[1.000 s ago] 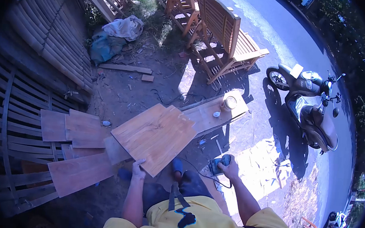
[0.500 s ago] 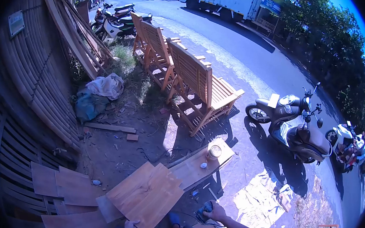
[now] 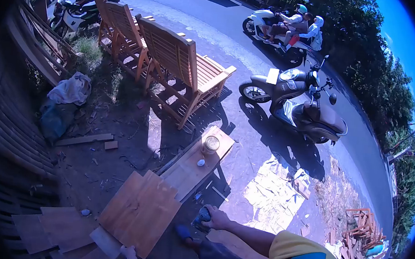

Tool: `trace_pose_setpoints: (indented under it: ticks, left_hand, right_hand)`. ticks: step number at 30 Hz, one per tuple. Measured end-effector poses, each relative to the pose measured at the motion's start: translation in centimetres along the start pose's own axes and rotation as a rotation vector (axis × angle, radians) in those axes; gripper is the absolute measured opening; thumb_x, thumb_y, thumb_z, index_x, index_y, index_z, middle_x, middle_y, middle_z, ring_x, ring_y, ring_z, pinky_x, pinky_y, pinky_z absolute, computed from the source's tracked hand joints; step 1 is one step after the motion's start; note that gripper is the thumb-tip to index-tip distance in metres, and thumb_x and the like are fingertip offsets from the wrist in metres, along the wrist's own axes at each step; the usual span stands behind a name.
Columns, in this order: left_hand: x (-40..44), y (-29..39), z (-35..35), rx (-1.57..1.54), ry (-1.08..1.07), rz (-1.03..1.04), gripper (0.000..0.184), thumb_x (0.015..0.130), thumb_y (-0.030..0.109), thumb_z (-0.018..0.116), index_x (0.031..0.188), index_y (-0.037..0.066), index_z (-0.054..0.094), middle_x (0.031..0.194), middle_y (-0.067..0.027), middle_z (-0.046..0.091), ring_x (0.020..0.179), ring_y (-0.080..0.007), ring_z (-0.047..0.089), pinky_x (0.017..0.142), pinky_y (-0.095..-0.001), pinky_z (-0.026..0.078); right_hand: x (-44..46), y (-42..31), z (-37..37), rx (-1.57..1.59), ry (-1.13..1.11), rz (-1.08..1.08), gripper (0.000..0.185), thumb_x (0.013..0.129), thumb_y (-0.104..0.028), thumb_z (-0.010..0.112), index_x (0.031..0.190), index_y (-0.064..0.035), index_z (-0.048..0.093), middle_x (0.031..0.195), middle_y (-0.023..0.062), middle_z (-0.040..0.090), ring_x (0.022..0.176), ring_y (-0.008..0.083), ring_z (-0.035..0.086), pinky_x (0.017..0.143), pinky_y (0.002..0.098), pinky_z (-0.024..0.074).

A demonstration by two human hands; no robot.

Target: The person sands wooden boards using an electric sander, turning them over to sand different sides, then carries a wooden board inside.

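Note:
My left hand (image 3: 130,254) grips the near edge of a wooden panel (image 3: 142,207) made of joined boards. The fingers' undersides are hidden. The panel lies tilted, its far side against a low wooden bench (image 3: 189,170). My right hand (image 3: 218,218) is wrapped over a compact blue-green tool (image 3: 201,218), which looks like an electric sander. It is held to the right of the panel, apart from it. A jar (image 3: 211,144) and a small white object (image 3: 200,163) sit on the bench.
More wooden panels (image 3: 68,226) lie at lower left. Slatted wooden chairs (image 3: 172,52) stand beyond the bench. A parked scooter (image 3: 294,100) is to the right, and riders pass on another scooter (image 3: 285,32). Scrap wood (image 3: 362,251) is piled at lower right.
My view has turned right, shifting the scene left. The scooter with riders has moved along the road past the parked one. Both hands keep their holds; the truck is mostly out of view.

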State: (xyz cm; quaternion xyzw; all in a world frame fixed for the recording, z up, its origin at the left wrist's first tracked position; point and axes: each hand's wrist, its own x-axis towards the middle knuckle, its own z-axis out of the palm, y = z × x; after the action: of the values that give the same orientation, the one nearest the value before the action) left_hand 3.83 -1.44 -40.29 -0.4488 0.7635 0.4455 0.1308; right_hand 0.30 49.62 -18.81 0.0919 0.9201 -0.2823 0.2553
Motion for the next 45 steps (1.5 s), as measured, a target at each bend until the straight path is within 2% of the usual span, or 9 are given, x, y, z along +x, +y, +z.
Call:
trace_pose_setpoints:
  ticks: [3,4,6,7,8,13,26,35,45]
  left_hand:
    - [1.1,-0.6,-0.3,-0.319,-0.032,-0.066,0.057,0.079,-0.004,0.071,0.134,-0.011,0.059,0.110,-0.0130,0.070,0.091,-0.0248,0.070,0.087,-0.0369,0.060]
    - [0.2,-1.3,0.7,-0.254,0.062,0.105,0.056,0.082,-0.001,0.067,0.137,-0.009,0.059,0.108,-0.0115,0.067,0.089,-0.0219,0.066,0.087,-0.0351,0.059]
    - [-0.4,-1.4,1.8,-0.361,0.082,0.160,0.057,0.090,0.004,0.067,0.146,-0.004,0.055,0.132,-0.0212,0.066,0.123,-0.0303,0.066,0.103,-0.0405,0.055]
    - [-0.8,-1.5,1.4,0.138,0.153,0.250,0.062,0.097,0.011,0.066,0.154,-0.001,0.047,0.150,-0.0259,0.057,0.139,-0.0416,0.056,0.115,-0.0499,0.047]
    - [-1.7,-0.1,1.9,0.116,0.181,0.232,0.069,0.100,0.016,0.066,0.161,0.002,0.038,0.158,-0.0267,0.049,0.143,-0.0469,0.048,0.123,-0.0534,0.037]
    - [1.0,2.5,5.6,0.323,0.443,0.261,0.086,0.106,0.040,0.061,0.172,0.007,0.017,0.175,-0.0293,0.016,0.162,-0.0472,0.017,0.130,-0.0611,0.020]
    - [2.8,3.5,8.2,0.432,0.650,0.174,0.091,0.099,0.046,0.060,0.171,0.005,0.022,0.173,-0.0234,0.027,0.161,-0.0429,0.024,0.128,-0.0648,0.020]
    - [2.9,3.9,7.9,0.467,0.575,0.132,0.093,0.099,0.046,0.060,0.171,0.002,0.019,0.174,-0.0246,0.023,0.162,-0.0438,0.021,0.128,-0.0638,0.020]
    - [2.3,3.7,7.6,0.479,0.524,0.164,0.091,0.102,0.045,0.057,0.172,0.003,0.015,0.174,-0.0246,0.022,0.162,-0.0433,0.020,0.129,-0.0617,0.019]
  right_hand:
    - [2.1,-1.5,1.1,0.004,0.001,-0.013,0.095,0.079,-0.053,0.084,0.153,-0.0109,0.041,0.130,0.0285,0.061,0.114,0.0506,0.067,0.098,0.0580,0.0558]
    - [2.9,-2.0,1.6,0.015,0.034,-0.059,0.096,0.078,-0.050,0.086,0.153,-0.0092,0.041,0.131,0.0292,0.060,0.114,0.0511,0.067,0.099,0.0584,0.0555]
    - [4.9,-4.2,1.9,0.009,0.071,-0.106,0.097,0.078,-0.047,0.087,0.153,-0.0072,0.041,0.130,0.0295,0.060,0.114,0.0515,0.067,0.099,0.0582,0.0552]
    - [6.2,-5.3,2.3,-0.036,0.077,-0.087,0.096,0.077,-0.044,0.088,0.152,-0.0053,0.042,0.132,0.0302,0.060,0.113,0.0515,0.066,0.098,0.0576,0.0551]
    - [7.7,-6.2,2.9,-0.039,0.085,-0.108,0.094,0.078,-0.041,0.087,0.152,-0.0062,0.041,0.132,0.0300,0.060,0.113,0.0510,0.068,0.097,0.0583,0.0567]
    - [16.1,-13.4,5.6,-0.048,0.200,-0.311,0.087,0.080,-0.031,0.086,0.149,-0.0006,0.042,0.132,0.0294,0.060,0.113,0.0511,0.067,0.094,0.0572,0.0566]
    - [35.9,-23.3,12.9,-0.283,0.496,-0.264,0.083,0.081,-0.040,0.086,0.143,-0.0030,0.045,0.122,0.0316,0.062,0.106,0.0516,0.068,0.091,0.0564,0.0573]
    - [32.3,-30.3,20.7,-0.267,0.503,-0.586,0.082,0.081,-0.034,0.086,0.145,-0.0006,0.047,0.111,0.0288,0.061,0.096,0.0507,0.069,0.082,0.0568,0.0575]
    - [24.0,-36.0,27.8,-0.183,0.032,-0.635,0.088,0.077,-0.028,0.087,0.152,-0.0108,0.043,0.121,0.0303,0.055,0.079,0.0535,0.070,0.067,0.0635,0.0587]
